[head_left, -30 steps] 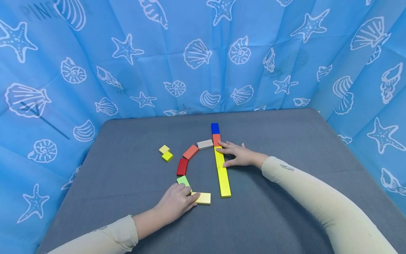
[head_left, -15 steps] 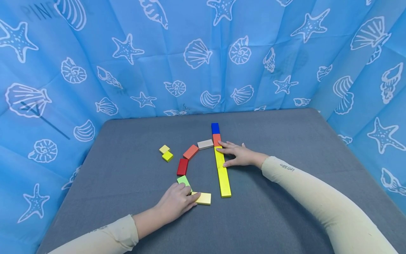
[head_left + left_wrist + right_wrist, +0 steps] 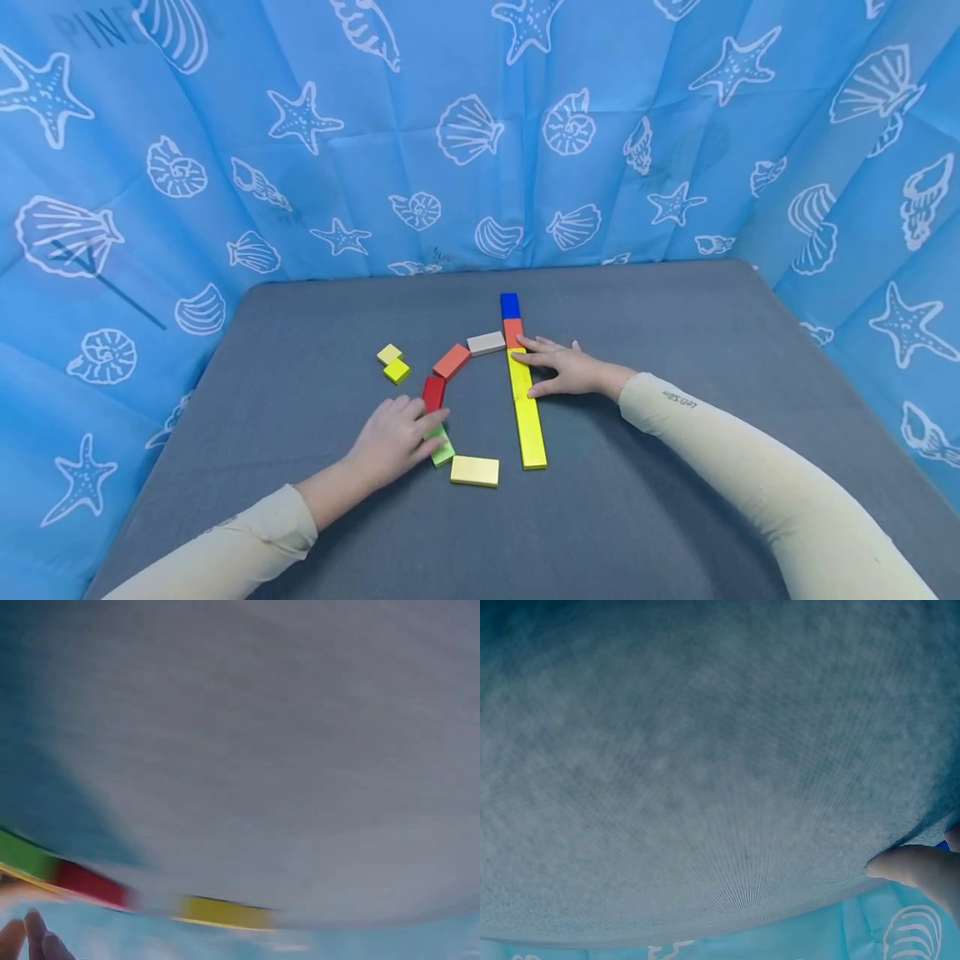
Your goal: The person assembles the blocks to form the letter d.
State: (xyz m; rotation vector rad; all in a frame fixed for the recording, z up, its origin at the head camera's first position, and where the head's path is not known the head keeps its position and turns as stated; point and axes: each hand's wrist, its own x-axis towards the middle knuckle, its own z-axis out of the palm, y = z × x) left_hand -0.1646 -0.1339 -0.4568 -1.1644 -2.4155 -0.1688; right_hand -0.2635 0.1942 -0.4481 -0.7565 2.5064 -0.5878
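Observation:
In the head view my left hand (image 3: 392, 437) hovers at the left of the block curve, its fingers extended over the green block (image 3: 443, 455) and near the red block (image 3: 433, 390). Whether they touch is unclear. The pale yellow block (image 3: 475, 472) lies just right of the green one. My right hand (image 3: 570, 368) rests its spread fingertips on the straight column, on the upper yellow block (image 3: 519, 375) and beside an orange block (image 3: 513, 332). The left wrist view is blurred, with the green block (image 3: 26, 853) and red block (image 3: 90, 883) at its lower left.
A blue block (image 3: 510, 305) tops the column and a lower yellow block (image 3: 532, 437) ends it. A beige block (image 3: 486, 342) and another orange block (image 3: 452, 362) continue the curve. Two small yellowish blocks (image 3: 397, 371) lie left on the grey table (image 3: 637, 533); a blue curtain (image 3: 360, 167) hangs behind.
My left hand has let go of the pale yellow block and moved up and left, over the green and red blocks. The right hand has stayed in place on the column.

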